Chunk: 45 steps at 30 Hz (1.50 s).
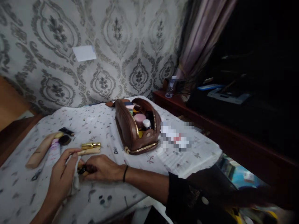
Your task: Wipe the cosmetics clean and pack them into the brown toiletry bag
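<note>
My left hand (pixel 62 172) is closed, thumb and fingers together, low over the cloth at left. What it grips is hard to make out; something whitish shows below its fingers. My right hand (pixel 102 168), with a black band at the wrist, is closed around a small dark, gold-tinted item (pixel 82 169), partly hidden by the fingers. Just beyond both hands lie a shiny gold tube (pixel 91 145) and a beige tube (pixel 90 151), side by side. Further right stands a brown cosmetic bag (pixel 126 130), unzipped, with a white-capped bottle (pixel 147 124) and a pink round container (pixel 140 119) inside.
At left lie a long beige tube (pixel 39 152), a white-and-purple tube (pixel 54 151), a dark round-ended item (pixel 64 140) and a small black item (pixel 66 131). A blurred-out white item (pixel 176 137) lies right of the bag. A clear bottle (pixel 171 87) stands on the wooden ledge.
</note>
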Motion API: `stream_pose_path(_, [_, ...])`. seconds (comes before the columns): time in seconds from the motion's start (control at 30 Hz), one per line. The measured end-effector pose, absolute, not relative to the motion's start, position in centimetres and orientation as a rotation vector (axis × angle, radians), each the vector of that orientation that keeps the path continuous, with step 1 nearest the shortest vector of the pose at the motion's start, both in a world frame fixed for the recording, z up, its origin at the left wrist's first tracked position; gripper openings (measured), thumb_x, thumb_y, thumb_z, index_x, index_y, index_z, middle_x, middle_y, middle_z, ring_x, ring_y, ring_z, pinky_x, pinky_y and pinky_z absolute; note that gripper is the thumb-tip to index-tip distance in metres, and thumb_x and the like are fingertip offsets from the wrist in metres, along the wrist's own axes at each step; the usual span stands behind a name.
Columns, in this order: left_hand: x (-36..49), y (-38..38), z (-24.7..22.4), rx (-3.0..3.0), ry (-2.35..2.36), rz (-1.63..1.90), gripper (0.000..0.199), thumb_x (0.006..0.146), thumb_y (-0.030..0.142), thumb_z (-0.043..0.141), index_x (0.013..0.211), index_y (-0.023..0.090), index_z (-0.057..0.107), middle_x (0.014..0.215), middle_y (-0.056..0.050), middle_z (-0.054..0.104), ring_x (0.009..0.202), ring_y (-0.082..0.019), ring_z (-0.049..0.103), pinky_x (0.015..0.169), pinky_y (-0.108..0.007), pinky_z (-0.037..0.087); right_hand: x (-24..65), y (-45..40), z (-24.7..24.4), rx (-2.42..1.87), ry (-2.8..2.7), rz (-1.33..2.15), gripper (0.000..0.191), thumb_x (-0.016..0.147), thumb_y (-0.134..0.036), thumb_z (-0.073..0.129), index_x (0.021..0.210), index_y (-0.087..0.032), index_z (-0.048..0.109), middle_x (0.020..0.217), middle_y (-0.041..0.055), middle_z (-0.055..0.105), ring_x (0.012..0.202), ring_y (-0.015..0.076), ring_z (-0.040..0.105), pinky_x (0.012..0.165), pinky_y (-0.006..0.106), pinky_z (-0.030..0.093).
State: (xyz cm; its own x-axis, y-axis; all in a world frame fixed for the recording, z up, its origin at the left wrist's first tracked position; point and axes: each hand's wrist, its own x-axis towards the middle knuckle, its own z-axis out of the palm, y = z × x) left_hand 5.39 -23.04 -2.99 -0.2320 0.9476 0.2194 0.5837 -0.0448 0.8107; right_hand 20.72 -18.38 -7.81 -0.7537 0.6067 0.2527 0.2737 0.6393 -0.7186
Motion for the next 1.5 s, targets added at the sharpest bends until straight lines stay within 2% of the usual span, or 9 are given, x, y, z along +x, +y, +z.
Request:
stream_pose_path(0.1, [4.5,-22.7,-3.7,1.526,1.762,1.254,0.041,0.085,0.057,0.049,0.102,0.022,0.058,0.071,0.0,0.066,0.071,-0.023,0.066,0.064,-0.032,0.052,20.8,-18.6,-7.4,-0.691,-2.366,0.92,0.021,0.082,-0.03,0.076,0.076,-0.017,0.061,0.07,-0.0043,0.056,0.065,0.0109,0.05,0.061,0.022,0.036])
stream_pose_path(0.2, [2.4,-22.0,-4.4,1.642,1.827,1.312,0.033,0.088,0.048,0.048,0.103,0.02,0.057,0.08,-0.003,0.067,0.075,-0.023,0.066,0.07,-0.033,0.053,20.8,-19.0,-7.0,-0.723,-2.305,0.923,0.009,0.083,-0.023,0.072,0.089,-0.018,0.067,0.074,-0.0029,0.063,0.068,0.0126,0.055,0.064,0.022,0.04])
stream_pose_path(0.4, [-1.9,-21.7,-5.7,2.12,2.048,1.021,0.021,0.091,0.03,0.042,0.095,0.023,0.06,0.099,-0.007,0.068,0.098,-0.027,0.063,0.09,-0.043,0.05,20.8,-18.9,-8.0,-0.786,-2.192,0.804,0.025,0.083,-0.018,0.069,0.108,-0.017,0.067,0.095,0.006,0.072,0.079,0.0175,0.064,0.075,0.029,0.051])
stream_pose_path(0.57, [-1.6,-22.3,-7.0,2.223,1.936,0.858,0.026,0.095,0.032,0.043,0.105,0.023,0.065,0.108,-0.01,0.068,0.107,-0.029,0.06,0.096,-0.046,0.049,20.9,-18.2,-8.6,-0.729,-2.13,0.75,0.01,0.087,-0.016,0.064,0.096,-0.019,0.066,0.091,0.0052,0.07,0.08,0.0181,0.065,0.075,0.031,0.053])
stream_pose_path(0.77, [-2.1,-22.2,-6.4,2.093,1.799,0.969,0.038,0.099,0.037,0.041,0.128,0.019,0.057,0.13,-0.012,0.064,0.122,-0.025,0.058,0.106,-0.041,0.045,21.0,-18.0,-8.7,-0.753,-2.084,0.739,0.02,0.087,-0.012,0.061,0.105,-0.02,0.064,0.098,0.0061,0.07,0.082,0.0189,0.066,0.076,0.032,0.055])
stream_pose_path(0.93, [-5.5,-19.2,-5.0,2.18,1.948,1.066,0.034,0.097,0.036,0.042,0.119,0.019,0.061,0.126,-0.011,0.066,0.123,-0.025,0.058,0.107,-0.042,0.044,20.8,-18.0,-8.7,-0.758,-2.161,0.688,0.02,0.089,-0.009,0.056,0.103,-0.018,0.065,0.097,0.0075,0.068,0.082,0.0187,0.065,0.077,0.034,0.055])
stream_pose_path(1.23, [-7.2,-11.9,-5.5,2.358,2.027,0.706,0.039,0.078,0.017,0.059,0.117,0.018,0.063,0.125,-0.013,0.065,0.127,-0.031,0.05,0.112,-0.049,0.035,21.0,-18.0,-8.6,-0.775,-2.14,0.675,0.013,0.088,-0.012,0.058,0.096,-0.02,0.065,0.098,0.006,0.065,0.077,0.0156,0.062,0.075,0.03,0.054])
stream_pose_path(1.4, [-6.8,-11.9,-4.4,2.384,2.03,0.652,0.026,0.076,0.015,0.064,0.101,0.019,0.067,0.106,-0.009,0.068,0.111,-0.03,0.054,0.105,-0.047,0.038,21.1,-17.9,-8.8,-0.745,-2.104,0.649,0.018,0.089,-0.016,0.059,0.104,-0.023,0.065,0.104,0.0056,0.066,0.084,0.0171,0.063,0.077,0.031,0.055])
stream_pose_path(1.5, [-6.0,-13.4,-3.1,2.361,2.062,0.71,0.024,0.081,0.021,0.064,0.105,0.019,0.065,0.111,-0.01,0.066,0.111,-0.029,0.054,0.102,-0.046,0.041,21.1,-18.0,-8.7,-0.718,-2.072,0.661,0.024,0.091,-0.019,0.058,0.113,-0.023,0.064,0.109,0.0069,0.066,0.083,0.0177,0.064,0.079,0.033,0.055])
